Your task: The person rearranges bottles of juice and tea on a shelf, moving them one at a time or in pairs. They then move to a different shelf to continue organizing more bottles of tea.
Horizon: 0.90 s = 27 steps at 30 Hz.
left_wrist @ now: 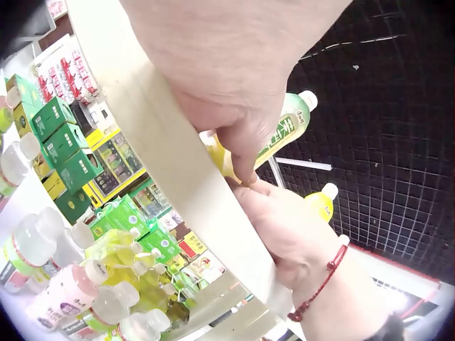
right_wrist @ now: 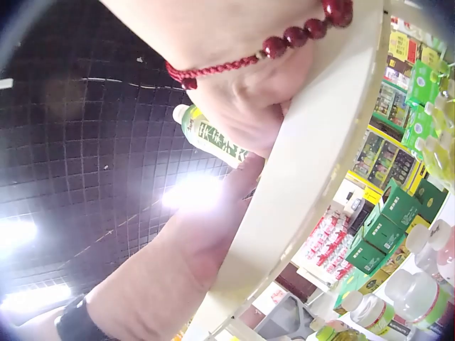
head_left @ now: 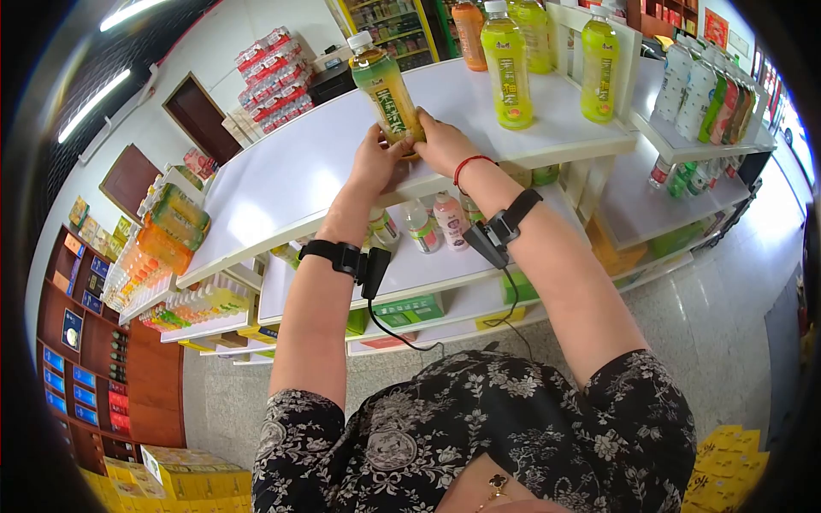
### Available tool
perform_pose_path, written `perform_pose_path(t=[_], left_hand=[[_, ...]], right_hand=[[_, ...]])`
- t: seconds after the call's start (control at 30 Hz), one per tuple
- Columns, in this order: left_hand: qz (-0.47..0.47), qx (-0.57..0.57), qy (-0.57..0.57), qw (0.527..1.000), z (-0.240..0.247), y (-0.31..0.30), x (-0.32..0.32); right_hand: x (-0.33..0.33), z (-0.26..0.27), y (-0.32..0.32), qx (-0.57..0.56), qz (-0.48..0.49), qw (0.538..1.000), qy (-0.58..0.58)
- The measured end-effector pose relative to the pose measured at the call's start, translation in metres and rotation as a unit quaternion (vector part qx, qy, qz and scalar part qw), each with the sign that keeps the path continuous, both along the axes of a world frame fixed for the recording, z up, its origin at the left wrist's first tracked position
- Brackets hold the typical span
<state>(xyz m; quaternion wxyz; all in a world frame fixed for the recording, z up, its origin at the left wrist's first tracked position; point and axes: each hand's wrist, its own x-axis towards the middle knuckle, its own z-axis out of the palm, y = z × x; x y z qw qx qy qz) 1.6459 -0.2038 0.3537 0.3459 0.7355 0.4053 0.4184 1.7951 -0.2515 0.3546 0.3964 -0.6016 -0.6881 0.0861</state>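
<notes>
A bottle of green-yellow tea [head_left: 382,90] with a white cap stands slightly tilted in the head view, near the front edge of the white shelf top [head_left: 291,162]. My left hand [head_left: 377,160] grips its lower part from the left, thumb across the label. From the right, my right hand [head_left: 445,147] holds the same lower part, its thumb meeting the left one. The bottle's base is mostly hidden by the fingers. In the left wrist view the bottle's upper part [left_wrist: 290,126] shows beyond both hands.
To the right on the shelf top stand yellow-green bottles [head_left: 507,73] and an orange bottle [head_left: 469,34]. Lower shelves hold smaller bottles, among them a pink one [head_left: 450,221]. Packs of orange drinks [head_left: 171,231] stand at the left. Cables hang from both wrist cameras.
</notes>
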Motion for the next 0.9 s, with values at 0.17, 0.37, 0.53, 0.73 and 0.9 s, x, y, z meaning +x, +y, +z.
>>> perform_pose_path(t=[0.17, 0.37, 0.53, 0.73, 0.9], left_hand=[[0.012, 0.009, 0.024, 1.000, 0.002, -0.001, 0.001], [0.028, -0.004, 0.047, 0.998, 0.006, -0.008, 0.001], [0.029, -0.002, 0.040, 0.999, 0.002, -0.003, 0.000], [0.051, 0.018, 0.074, 0.996, 0.001, 0.001, -0.003], [0.048, 0.011, 0.042, 0.998, 0.002, -0.004, -0.003]], right_hand=[[0.030, 0.006, -0.024, 0.161, -0.001, 0.979, 0.125], [0.098, 0.003, -0.049, 0.253, -0.301, 0.916, 0.080], [0.112, 0.011, -0.034, -0.004, -0.245, 0.968, 0.054], [0.111, 0.009, -0.033, -0.007, -0.235, 0.972, 0.015], [0.105, 0.011, -0.040, -0.014, -0.211, 0.977, -0.004]])
